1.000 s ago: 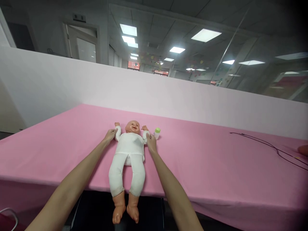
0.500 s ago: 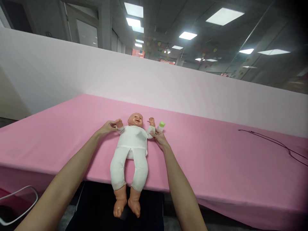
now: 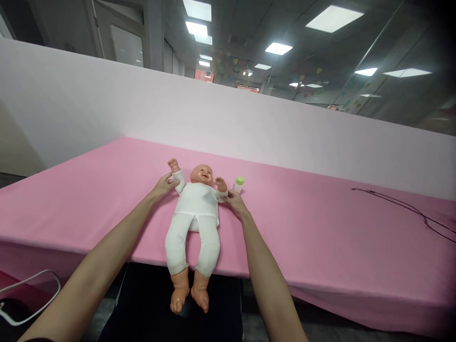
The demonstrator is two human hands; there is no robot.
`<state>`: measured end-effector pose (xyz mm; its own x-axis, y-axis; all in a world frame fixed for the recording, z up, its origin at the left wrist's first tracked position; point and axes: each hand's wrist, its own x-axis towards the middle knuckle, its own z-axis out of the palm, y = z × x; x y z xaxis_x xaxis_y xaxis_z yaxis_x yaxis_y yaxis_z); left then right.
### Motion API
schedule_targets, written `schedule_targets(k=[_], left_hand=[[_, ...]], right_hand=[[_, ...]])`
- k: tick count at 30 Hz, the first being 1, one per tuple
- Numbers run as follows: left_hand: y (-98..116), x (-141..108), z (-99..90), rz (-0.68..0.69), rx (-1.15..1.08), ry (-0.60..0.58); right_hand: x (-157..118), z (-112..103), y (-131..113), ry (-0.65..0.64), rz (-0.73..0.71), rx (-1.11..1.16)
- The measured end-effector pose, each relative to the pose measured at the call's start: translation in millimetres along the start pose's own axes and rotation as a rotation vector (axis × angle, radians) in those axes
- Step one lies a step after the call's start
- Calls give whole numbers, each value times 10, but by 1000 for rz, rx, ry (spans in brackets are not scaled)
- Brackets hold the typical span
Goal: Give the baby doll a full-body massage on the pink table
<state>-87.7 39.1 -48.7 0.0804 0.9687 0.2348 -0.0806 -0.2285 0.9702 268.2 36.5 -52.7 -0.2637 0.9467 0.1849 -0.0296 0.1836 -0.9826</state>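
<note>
A baby doll (image 3: 195,213) in a white one-piece suit lies on its back on a pink-covered table (image 3: 320,237), its bare feet past the near edge. My left hand (image 3: 163,186) grips the sleeve of the doll's raised arm near the elbow. My right hand (image 3: 237,203) pinches the cuff of the doll's other sleeve. Just beyond that hand stands a small baby bottle (image 3: 238,184) with a green cap, close to but apart from my fingers.
A thin black cable (image 3: 402,206) lies on the pink cloth at the right. A pale wall (image 3: 213,104) rises behind the table. A white wire loop (image 3: 32,294) shows low at the left, and something dark (image 3: 178,294) sits below the near edge.
The doll's arm in my left hand has swung up beside its head. My right hand stays at the other cuff. The view has tipped slightly downward.
</note>
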Motion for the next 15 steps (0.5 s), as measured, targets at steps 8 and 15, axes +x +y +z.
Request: schedule_targets(k=[8, 15], left_hand=[[-257, 189, 156, -80, 219, 134], [-17, 52, -2, -76, -43, -58]], right_hand=[[139, 84, 131, 194, 120, -53], [74, 15, 20, 69, 94, 151]])
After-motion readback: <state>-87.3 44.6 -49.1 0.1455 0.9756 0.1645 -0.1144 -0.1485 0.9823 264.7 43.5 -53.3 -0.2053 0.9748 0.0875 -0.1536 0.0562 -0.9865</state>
